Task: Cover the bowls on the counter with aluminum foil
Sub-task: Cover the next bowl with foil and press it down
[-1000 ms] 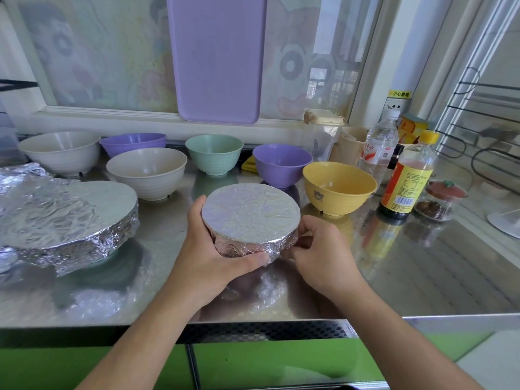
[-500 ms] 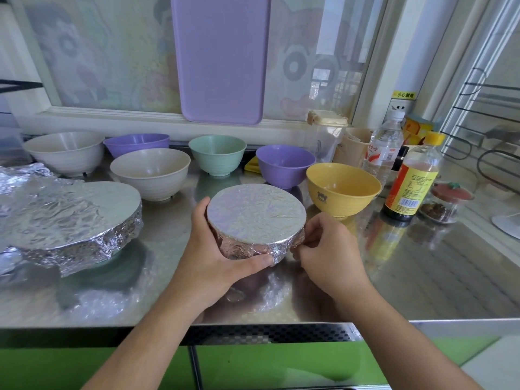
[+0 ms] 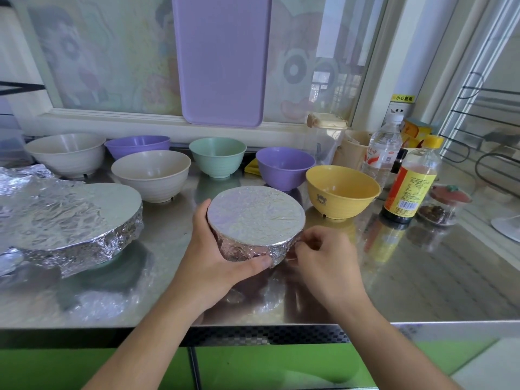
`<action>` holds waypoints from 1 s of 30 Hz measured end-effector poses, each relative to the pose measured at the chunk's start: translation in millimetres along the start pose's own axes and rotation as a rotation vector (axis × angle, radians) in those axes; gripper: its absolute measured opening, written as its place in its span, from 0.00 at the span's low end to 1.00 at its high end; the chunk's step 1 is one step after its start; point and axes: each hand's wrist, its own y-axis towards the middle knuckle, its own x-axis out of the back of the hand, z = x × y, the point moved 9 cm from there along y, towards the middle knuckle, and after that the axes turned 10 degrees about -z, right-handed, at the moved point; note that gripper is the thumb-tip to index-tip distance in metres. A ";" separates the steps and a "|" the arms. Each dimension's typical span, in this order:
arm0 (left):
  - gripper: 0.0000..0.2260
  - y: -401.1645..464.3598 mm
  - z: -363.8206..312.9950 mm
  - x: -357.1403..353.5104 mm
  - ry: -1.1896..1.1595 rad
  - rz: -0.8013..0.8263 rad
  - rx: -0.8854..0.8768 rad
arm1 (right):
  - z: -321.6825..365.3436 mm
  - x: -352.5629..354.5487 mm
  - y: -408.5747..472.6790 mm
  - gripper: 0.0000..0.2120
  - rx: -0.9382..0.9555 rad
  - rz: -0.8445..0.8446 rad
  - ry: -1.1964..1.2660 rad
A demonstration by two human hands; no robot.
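Left hand (image 3: 216, 257) still wraps the small round foil-covered bowl (image 3: 256, 218) at the near middle of my steel desk (image 3: 422, 277), thumb curled along the front skirt. My right hand (image 3: 323, 257) has slid round to the right rim over the last second, fingers pinching the crumpled foil edge under. I'd say this bowl is nearly sealed. The big foil-covered dish (image 3: 84, 218) sits left; the open yellow plastic bowl (image 3: 342, 190) and five more behind are uncovered.
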 end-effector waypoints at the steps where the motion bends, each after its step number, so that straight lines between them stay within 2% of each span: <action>1: 0.58 -0.2 -0.1 -0.4 -0.005 0.003 0.001 | 3.1 1.0 -0.7 0.08 0.043 -0.028 -0.038; 7: 0.58 -0.1 -1.9 -0.6 -0.029 0.013 0.009 | 8.4 0.3 -2.8 0.11 0.148 -0.005 -0.123; 10: 0.65 -1.2 -1.2 1.3 -0.024 0.025 0.036 | 5.7 4.8 4.3 0.06 0.111 0.014 -0.154; 11: 0.68 -2.1 -1.9 2.2 -0.016 0.034 0.050 | 7.1 7.2 7.4 0.10 0.072 0.020 -0.074; 13: 0.73 -1.9 -4.4 3.6 -0.003 0.047 0.064 | 9.8 1.8 16.8 0.28 0.012 0.127 0.170; 14: 0.75 -0.4 -5.3 4.3 0.003 0.047 0.064 | 12.8 -5.6 21.4 0.36 -0.003 0.230 0.289; 16: 0.76 5.4 -6.6 4.6 -0.005 0.039 0.061 | 18.9 -21.6 27.2 0.42 0.001 0.459 0.425; 19: 0.75 11.7 -5.7 0.4 -0.061 0.041 0.084 | 26.4 -34.7 24.7 0.38 0.034 0.681 0.512; 21: 0.76 13.2 -2.9 -0.3 -0.078 0.036 0.106 | 26.9 -38.2 20.6 0.39 0.072 0.751 0.522; 25: 0.72 12.3 2.4 -0.8 -0.108 0.047 0.097 | 25.1 -36.1 18.5 0.42 0.141 0.754 0.490; 29: 0.58 12.3 4.1 -4.0 -0.128 0.063 0.069 | 19.6 -34.7 21.3 0.44 0.139 0.730 0.453; 30: 0.57 12.5 3.2 -4.0 -0.129 0.061 0.063 | 18.5 -35.3 22.8 0.45 0.149 0.706 0.427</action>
